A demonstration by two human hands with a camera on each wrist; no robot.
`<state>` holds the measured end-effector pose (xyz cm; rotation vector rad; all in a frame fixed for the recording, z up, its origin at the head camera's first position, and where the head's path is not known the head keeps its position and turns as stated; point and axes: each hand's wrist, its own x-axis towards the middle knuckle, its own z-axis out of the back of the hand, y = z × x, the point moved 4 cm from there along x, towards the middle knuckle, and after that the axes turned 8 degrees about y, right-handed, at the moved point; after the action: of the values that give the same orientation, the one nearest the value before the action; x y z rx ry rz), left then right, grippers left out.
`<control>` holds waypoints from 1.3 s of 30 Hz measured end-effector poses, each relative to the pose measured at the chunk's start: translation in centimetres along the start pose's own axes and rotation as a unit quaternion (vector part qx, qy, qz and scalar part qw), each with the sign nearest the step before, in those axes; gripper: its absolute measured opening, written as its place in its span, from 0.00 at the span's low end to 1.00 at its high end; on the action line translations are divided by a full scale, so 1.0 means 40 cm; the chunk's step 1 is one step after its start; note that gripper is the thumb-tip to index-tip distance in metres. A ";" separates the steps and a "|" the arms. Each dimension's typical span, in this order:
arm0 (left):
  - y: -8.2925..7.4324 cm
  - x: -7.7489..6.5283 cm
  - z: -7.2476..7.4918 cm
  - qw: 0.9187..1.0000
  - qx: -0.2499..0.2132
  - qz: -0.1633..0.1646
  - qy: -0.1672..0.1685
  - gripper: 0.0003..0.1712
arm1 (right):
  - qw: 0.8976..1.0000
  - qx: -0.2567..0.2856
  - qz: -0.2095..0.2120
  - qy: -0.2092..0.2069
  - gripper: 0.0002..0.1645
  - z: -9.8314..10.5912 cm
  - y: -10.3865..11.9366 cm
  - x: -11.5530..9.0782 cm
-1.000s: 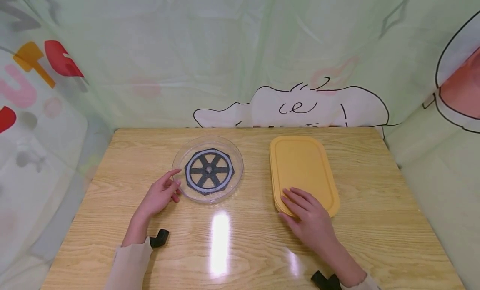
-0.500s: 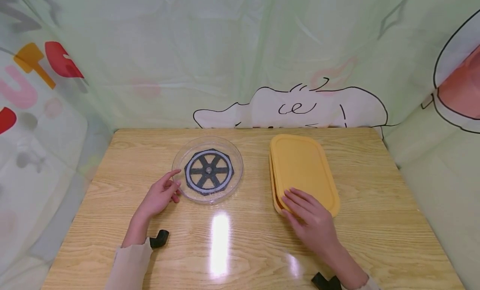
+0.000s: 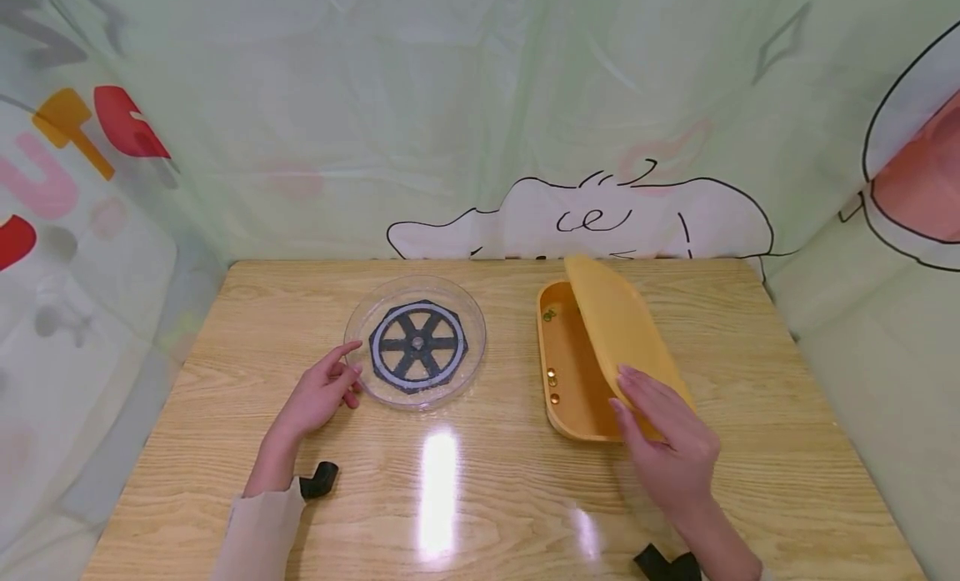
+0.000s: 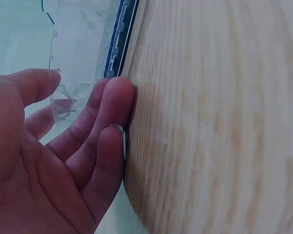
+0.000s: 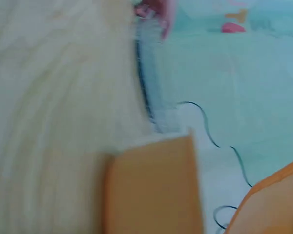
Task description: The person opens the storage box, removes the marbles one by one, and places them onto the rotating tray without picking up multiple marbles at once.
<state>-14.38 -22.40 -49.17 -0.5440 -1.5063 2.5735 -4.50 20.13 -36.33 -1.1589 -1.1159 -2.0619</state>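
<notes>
My right hand (image 3: 671, 448) grips the near end of a yellow plastic lid (image 3: 626, 331), thumb under its left edge and fingers on top. The lid is tilted up over the right part of a matching yellow box (image 3: 581, 389). Inside the box's left side lie small shiny pieces, green ones (image 3: 550, 315) at the far end and amber ones (image 3: 552, 374) nearer. My left hand (image 3: 318, 389) touches the left rim of a round clear dish (image 3: 476, 341) with loosely bent fingers. A black and grey spoked wheel shape (image 3: 417, 343) shows in the dish. The right hand is out of the right wrist view.
The wooden table (image 3: 495, 498) carries the dish at left and the box at right. A printed curtain (image 3: 360, 131) stands behind the table and at both sides. Black wrist mounts (image 3: 320, 479) sit at both cuffs.
The lid has come off the box rim and tilted up towards the right with my right hand, uncovering the small pieces. My left hand and the dish stay where they were.
</notes>
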 end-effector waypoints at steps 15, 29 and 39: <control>-0.004 -0.003 0.001 1.000 0.002 0.008 0.002 0.28 | 0.822 0.243 -0.311 -0.411 0.22 0.209 -0.187 0.006; 0.003 -0.008 0.000 1.000 0.005 0.013 0.004 0.27 | 0.637 0.399 -0.385 -0.535 0.17 0.311 -0.344 -0.082; -0.006 -0.004 0.000 0.999 -0.027 0.016 0.009 0.26 | 0.619 0.402 -0.430 -0.520 0.16 0.369 -0.429 -0.163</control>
<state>-14.24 -22.32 -48.92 -0.5999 -1.5786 2.5499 -7.63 41.97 -44.58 -1.3795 -3.2059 -0.7117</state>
